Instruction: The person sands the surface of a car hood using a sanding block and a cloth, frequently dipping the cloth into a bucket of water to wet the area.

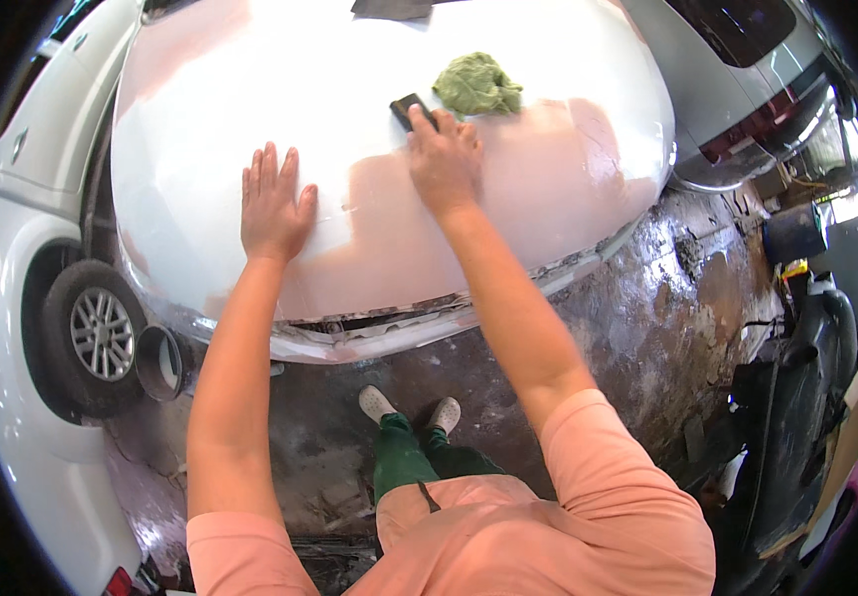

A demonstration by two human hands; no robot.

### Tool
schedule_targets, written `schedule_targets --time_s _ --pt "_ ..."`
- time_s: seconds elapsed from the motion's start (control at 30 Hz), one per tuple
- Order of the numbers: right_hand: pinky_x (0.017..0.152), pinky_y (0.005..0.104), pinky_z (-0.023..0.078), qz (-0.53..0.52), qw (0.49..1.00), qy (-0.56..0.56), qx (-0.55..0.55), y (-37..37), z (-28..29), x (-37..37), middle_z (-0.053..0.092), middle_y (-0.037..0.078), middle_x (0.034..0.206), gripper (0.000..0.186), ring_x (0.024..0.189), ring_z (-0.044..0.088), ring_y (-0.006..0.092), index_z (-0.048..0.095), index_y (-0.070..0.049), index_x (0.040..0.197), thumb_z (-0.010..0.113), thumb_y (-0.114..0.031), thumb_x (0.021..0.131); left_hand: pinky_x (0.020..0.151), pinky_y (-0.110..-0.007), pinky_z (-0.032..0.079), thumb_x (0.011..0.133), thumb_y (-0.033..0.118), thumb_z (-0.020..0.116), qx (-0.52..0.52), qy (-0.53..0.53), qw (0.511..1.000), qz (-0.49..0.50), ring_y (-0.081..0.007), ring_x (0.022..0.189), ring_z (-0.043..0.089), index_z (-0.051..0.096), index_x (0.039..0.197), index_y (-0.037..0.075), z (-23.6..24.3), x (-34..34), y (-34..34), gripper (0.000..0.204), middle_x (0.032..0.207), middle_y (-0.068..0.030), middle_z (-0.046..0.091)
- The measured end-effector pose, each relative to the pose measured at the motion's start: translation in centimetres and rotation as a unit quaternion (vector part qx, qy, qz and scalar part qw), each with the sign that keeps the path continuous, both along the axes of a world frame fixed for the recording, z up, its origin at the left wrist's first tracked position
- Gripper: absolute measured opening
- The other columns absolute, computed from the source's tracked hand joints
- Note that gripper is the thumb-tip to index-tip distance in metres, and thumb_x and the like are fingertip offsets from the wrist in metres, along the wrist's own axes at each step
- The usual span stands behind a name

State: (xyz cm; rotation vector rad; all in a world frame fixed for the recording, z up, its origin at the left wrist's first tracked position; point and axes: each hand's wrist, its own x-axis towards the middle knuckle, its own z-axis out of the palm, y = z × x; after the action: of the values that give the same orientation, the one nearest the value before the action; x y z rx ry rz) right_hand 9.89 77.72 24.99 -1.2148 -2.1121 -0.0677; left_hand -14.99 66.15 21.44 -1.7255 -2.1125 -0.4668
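Note:
A white car hood [339,99] with pinkish filler patches [538,189] spreads out before me. My left hand [278,211] lies flat on its white part at the left, with nothing in it. To the right, my right hand [446,164] is closed around a small dark block, which looks like a sanding block [406,106], and rests it on the hood just above a pinkish patch. The block's underside is hidden. A crumpled green cloth [476,83] sits on the hood just beyond that hand.
A white vehicle with an exposed wheel [101,333] stands close on the left, a dark bucket [160,363] beside it. Another silver vehicle [727,89] is at the far right. Black car parts [796,387] and a board [851,417] lean at the right. The floor [637,318] looks wet and stained.

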Motion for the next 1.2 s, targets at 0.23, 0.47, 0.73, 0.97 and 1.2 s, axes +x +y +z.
schedule_targets --time_s 0.23,0.47,0.73,0.97,1.2 --pt "0.094 0.0455 0.048 0.054 0.994 -0.021 0.095 -6.4 -8.2 9.4 0.066 0.005 0.136 0.052 0.113 0.061 0.0284 0.062 -0.025 0.149 0.063 -0.019 0.098 0.133 -0.053 0.018 0.106 0.042 0.053 -0.013 0.015 1.000 -0.003 -0.0387 0.161 0.025 0.042 0.163 0.015 0.0 -1.1 -1.0 0.064 0.173 -0.0192 0.030" --pt "0.097 0.0485 0.049 -0.220 0.975 0.025 0.020 4.3 -5.1 15.1 0.065 0.007 0.141 0.049 0.116 0.060 0.0310 0.057 -0.024 0.153 0.057 -0.023 0.104 0.133 -0.055 0.017 0.107 0.042 0.052 -0.021 -0.007 0.999 -0.024 -0.0406 0.161 0.023 0.037 0.166 0.015 0.3 0.6 0.2 0.067 0.174 -0.0208 0.026" --pt "0.098 0.0439 0.050 -0.121 0.986 -0.117 -0.011 -1.2 -8.0 16.9 0.067 0.006 0.136 0.043 0.112 0.064 0.0299 0.066 -0.017 0.142 0.057 -0.020 0.100 0.132 -0.056 0.013 0.106 0.040 0.052 -0.046 0.001 0.999 -0.030 -0.0418 0.162 0.020 0.033 0.167 0.011 0.3 -0.9 -0.7 0.070 0.174 -0.0242 0.024" --pt "0.099 0.0442 0.049 -0.082 0.993 0.065 0.062 -4.0 -8.9 6.7 0.069 0.003 0.141 0.044 0.113 0.064 0.0210 0.068 -0.021 0.143 0.058 -0.024 0.100 0.132 -0.056 0.010 0.108 0.044 0.051 -0.060 -0.033 0.997 -0.041 -0.0421 0.163 0.015 0.032 0.167 0.008 0.2 -0.7 0.3 0.072 0.175 -0.0252 0.021" --pt "0.095 0.0494 0.048 -0.198 0.976 0.072 0.055 2.0 -8.3 23.6 0.068 0.002 0.137 0.037 0.105 0.063 0.0276 0.068 -0.015 0.138 0.062 -0.020 0.102 0.130 -0.058 0.017 0.102 0.049 0.068 -0.024 -0.110 0.949 -0.296 -0.0456 0.162 0.012 0.030 0.169 0.011 6.0 7.8 9.6 0.085 0.176 -0.0237 0.015"
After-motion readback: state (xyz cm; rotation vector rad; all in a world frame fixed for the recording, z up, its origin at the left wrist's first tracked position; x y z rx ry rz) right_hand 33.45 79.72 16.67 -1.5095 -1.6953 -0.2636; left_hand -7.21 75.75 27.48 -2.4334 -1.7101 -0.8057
